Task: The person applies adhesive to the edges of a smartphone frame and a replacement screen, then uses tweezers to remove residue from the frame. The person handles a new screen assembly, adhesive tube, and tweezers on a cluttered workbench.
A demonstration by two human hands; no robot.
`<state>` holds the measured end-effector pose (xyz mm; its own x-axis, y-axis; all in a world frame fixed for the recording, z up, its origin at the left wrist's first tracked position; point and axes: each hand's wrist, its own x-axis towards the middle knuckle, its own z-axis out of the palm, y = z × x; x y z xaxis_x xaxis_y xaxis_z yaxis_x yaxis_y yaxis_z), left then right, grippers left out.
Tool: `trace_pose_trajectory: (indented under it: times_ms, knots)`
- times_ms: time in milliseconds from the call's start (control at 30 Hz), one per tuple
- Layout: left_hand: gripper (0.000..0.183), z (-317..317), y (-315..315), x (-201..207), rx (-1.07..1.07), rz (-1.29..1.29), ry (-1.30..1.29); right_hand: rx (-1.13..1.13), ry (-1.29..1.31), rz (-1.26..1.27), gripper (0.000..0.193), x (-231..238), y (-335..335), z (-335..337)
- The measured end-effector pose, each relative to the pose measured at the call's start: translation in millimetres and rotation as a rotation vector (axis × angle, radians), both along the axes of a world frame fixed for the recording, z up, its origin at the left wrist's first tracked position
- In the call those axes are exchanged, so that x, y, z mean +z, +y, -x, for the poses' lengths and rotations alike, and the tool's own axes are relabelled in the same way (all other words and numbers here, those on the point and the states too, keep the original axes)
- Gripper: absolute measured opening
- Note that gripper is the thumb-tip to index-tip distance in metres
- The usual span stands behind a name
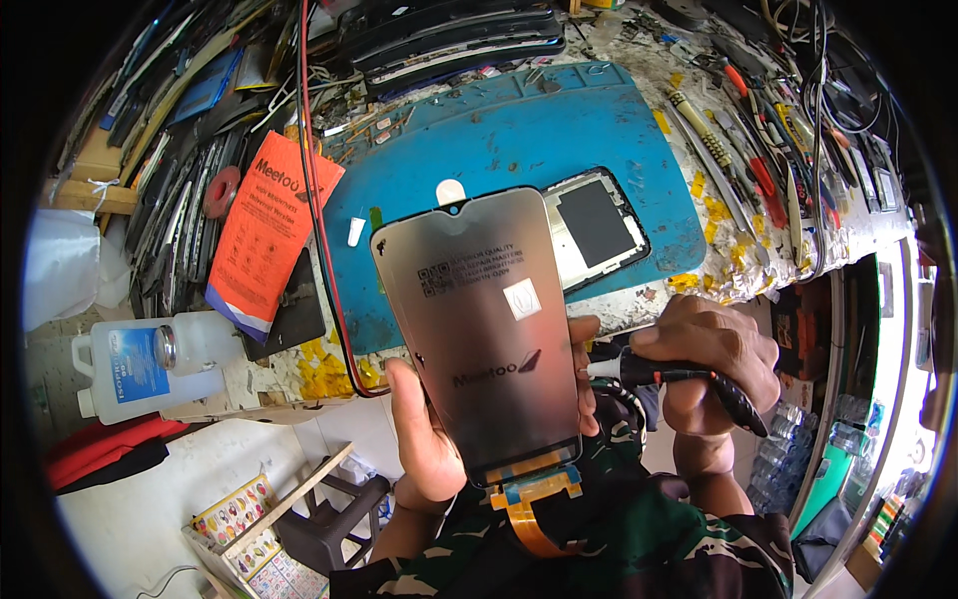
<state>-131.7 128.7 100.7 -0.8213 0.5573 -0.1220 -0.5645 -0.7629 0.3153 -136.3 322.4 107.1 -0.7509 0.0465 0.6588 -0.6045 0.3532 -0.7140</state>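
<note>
My left hand [427, 431] grips a phone screen [479, 334], with the thumb along its left edge and the fingers around the right edge. The screen's grey back faces me, bearing dark print and a small white sticker [522, 299]. From its lower end hangs an orange flex cable [529, 511]. In my closed right hand [717, 351] is a black pointed tool [637, 370]; its pale tip comes close to the screen's right edge, and I cannot tell if they touch. Behind the screen, a phone frame [597, 228] lies on the blue mat [439, 140], partly hidden.
On the left stand an orange packet [271, 225], a roll of red tape [221, 193] and a bottle with a blue label [135, 361]. A red and black wire [317, 215] crosses the mat's left side. Screwdrivers and tweezers [714, 165] crowd the right.
</note>
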Motion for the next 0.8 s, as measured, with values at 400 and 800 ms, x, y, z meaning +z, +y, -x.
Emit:
trace_pose_trajectory:
  times_ms: [400,800]
  knots:
    - [0.106,-2.9,-5.6,-5.8,-0.095,0.042,0.052,0.036,0.014,-0.073,0.025,7.5,5.4,6.3]
    - [0.107,-2.8,-0.9,0.5,-0.054,0.066,-0.032,0.017,-0.018,-0.129,0.023,11.3,5.4,4.6]
